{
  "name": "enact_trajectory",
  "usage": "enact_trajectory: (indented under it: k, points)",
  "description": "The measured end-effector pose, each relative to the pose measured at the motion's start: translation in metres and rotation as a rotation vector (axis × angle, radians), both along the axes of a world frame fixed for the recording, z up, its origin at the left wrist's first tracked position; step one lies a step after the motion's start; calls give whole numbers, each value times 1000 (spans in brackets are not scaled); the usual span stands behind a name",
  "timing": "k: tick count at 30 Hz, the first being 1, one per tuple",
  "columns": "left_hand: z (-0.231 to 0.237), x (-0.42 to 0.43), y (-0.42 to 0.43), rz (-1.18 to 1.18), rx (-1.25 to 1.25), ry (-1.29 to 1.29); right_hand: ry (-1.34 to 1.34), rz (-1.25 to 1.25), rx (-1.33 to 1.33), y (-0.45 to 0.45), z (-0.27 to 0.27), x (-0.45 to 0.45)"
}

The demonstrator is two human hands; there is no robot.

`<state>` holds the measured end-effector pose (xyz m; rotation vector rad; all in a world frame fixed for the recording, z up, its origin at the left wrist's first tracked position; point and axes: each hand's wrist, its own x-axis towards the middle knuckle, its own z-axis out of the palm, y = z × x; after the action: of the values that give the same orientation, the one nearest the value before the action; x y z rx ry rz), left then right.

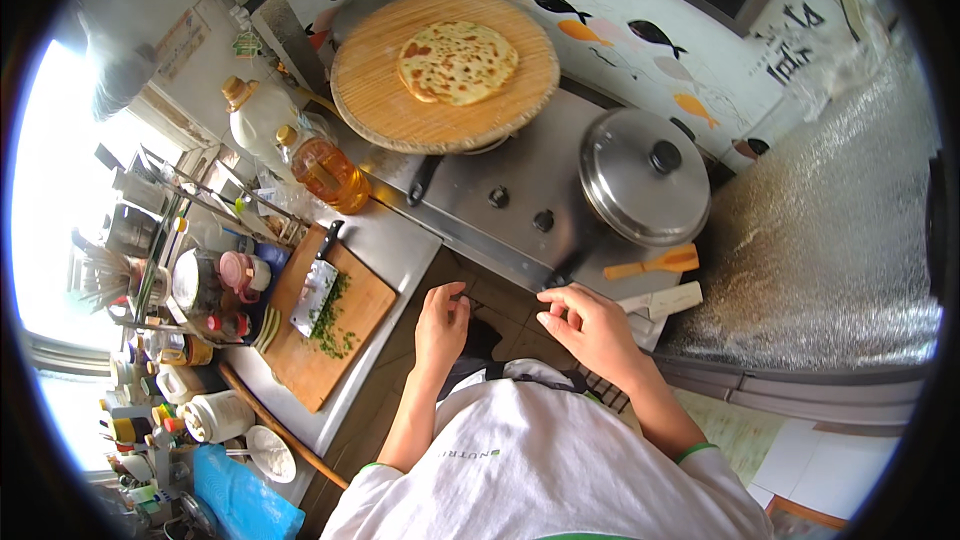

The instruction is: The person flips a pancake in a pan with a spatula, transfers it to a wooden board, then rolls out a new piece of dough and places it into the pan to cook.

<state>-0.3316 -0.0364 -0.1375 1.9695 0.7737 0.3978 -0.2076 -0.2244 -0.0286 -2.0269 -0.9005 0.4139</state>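
Note:
Both of my hands are in the air in front of my shirt, fingers loosely curled and nothing seen in them. My left hand (441, 330) is over the gap between the counter and the stove, to the right of a wooden cutting board (300, 379). My right hand (596, 330) is nearest the black handle (564, 270) of a pan under a domed steel lid (634, 172); I cannot tell whether they touch. Farther off, a browned flatbread with green flecks (459, 62) lies on a round woven tray (367, 101) over the left burner.
On the board lie a cleaver (313, 298) and chopped greens (337, 341). An oil bottle (330, 176) stands behind it. A wooden spatula (652, 261) and a white-handled tool (667, 300) rest at the stove's right edge. A rolling pin (277, 424) and flour bowl (274, 455) are at left.

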Motion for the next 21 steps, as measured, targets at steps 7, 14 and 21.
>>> enact_trajectory:
  k: [7,14,21]
  points:
    - [12,28,98,105,-112,-56,-361,29,-52,132,35,69]
    - [12,44,149,108,-210,-60,-674,45,-213,220,22,142]
    - [20,68,157,119,-279,-103,-814,34,-332,265,2,180]
